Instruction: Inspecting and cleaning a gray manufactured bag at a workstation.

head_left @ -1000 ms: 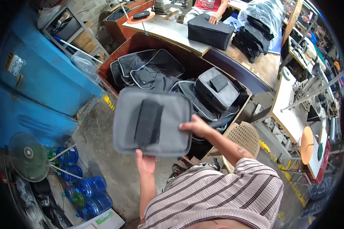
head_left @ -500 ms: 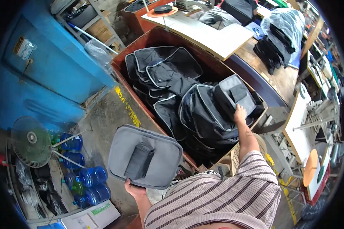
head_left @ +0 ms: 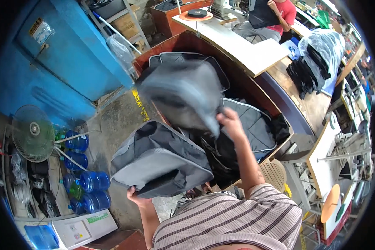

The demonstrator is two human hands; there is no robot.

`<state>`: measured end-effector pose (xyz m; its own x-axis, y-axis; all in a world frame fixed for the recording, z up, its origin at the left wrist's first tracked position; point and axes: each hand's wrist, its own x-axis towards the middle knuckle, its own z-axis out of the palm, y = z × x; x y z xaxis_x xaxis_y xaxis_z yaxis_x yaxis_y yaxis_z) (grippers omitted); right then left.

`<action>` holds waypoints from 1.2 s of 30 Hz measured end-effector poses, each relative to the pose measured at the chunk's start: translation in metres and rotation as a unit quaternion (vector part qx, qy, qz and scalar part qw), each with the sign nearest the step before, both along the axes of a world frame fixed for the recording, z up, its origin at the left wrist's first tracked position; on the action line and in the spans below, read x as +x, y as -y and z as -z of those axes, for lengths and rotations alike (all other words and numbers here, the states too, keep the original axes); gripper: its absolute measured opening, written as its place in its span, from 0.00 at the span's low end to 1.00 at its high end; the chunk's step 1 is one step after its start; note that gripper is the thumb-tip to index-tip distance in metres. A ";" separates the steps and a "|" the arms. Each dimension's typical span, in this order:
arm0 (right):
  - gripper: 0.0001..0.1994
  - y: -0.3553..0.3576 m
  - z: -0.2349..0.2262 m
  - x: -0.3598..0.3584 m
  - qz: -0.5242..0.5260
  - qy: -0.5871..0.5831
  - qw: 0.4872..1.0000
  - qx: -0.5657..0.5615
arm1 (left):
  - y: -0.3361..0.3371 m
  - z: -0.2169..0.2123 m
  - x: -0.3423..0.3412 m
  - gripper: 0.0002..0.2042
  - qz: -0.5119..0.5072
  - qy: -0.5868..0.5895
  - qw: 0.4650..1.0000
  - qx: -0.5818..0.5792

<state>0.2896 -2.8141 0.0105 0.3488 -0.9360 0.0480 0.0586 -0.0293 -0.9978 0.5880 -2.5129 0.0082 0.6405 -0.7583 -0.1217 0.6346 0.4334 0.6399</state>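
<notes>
Left hand (head_left: 138, 196) is clamped on the bottom edge of a flat grey bag panel (head_left: 160, 160), holding it out level over the concrete floor (head_left: 112, 125). Right hand (head_left: 229, 123) is closed on the corner of a second grey panel (head_left: 183, 96), which is blurred and lifted up over the wooden bin (head_left: 196, 43) full of stacked black and grey bag pieces (head_left: 254, 125). If you ask me, the trick is pinching just one layer at the corner so the pile underneath doesn't drag along, and keeping the left panel flat. Water jugs (head_left: 89, 181) and a fan (head_left: 32, 132) sit off to the left, and a wooden desk (head_left: 241, 46) runs behind the bin.
</notes>
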 end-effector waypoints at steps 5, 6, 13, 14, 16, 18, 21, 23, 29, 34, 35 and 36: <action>0.12 -0.077 0.035 0.100 -0.342 0.190 0.892 0.226 | -0.041 -0.012 -0.008 0.28 -0.118 -0.007 0.988 0.102; 0.13 -0.093 0.041 0.112 -0.366 0.264 0.849 0.276 | -0.047 -0.033 -0.022 0.27 -0.143 0.036 0.983 0.112; 0.15 -0.180 0.046 0.178 -0.469 0.215 0.769 0.377 | -0.173 -0.031 -0.042 0.26 -0.241 0.038 0.961 0.134; 0.14 -0.194 0.047 0.184 -0.452 0.142 0.812 0.340 | -0.186 -0.036 -0.049 0.22 -0.275 0.027 0.955 0.112; 0.16 -0.229 0.018 0.193 -0.503 0.029 0.843 0.190 | -0.237 -0.026 -0.061 0.15 -0.308 0.003 0.941 0.140; 0.14 -0.259 0.068 0.209 -0.393 -0.137 0.842 0.343 | -0.256 -0.039 -0.080 0.11 -0.387 -0.074 0.906 0.156; 0.14 -0.352 0.061 0.249 -0.574 -0.188 0.734 0.309 | -0.324 -0.020 -0.098 0.17 -0.402 -0.071 0.904 0.124; 0.14 -0.352 0.099 0.172 -0.668 -0.206 0.653 0.292 | -0.365 -0.058 -0.122 0.21 -0.435 -0.035 0.893 0.109; 0.14 -0.480 0.113 0.184 -0.800 -0.220 0.475 0.293 | -0.510 -0.053 -0.221 0.21 -0.605 -0.093 0.788 0.069; 0.15 -0.728 0.067 0.215 -0.837 -0.221 0.377 0.328 | -0.611 -0.015 -0.294 0.17 -0.711 -0.124 0.692 0.025; 0.15 -0.757 0.065 0.207 -0.841 -0.221 0.360 0.338 | -0.627 -0.019 -0.307 0.17 -0.730 -0.143 0.668 0.009; 0.15 -0.782 0.062 0.202 -0.843 -0.218 0.347 0.348 | -0.645 -0.023 -0.316 0.16 -0.745 -0.159 0.648 -0.007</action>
<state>0.4921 -2.0317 -0.0516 0.2616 0.8846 -0.3860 -0.7533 -0.0629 -0.6546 0.2719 -1.8683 0.0315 0.6079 0.6700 -0.4260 -0.3955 0.7208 0.5692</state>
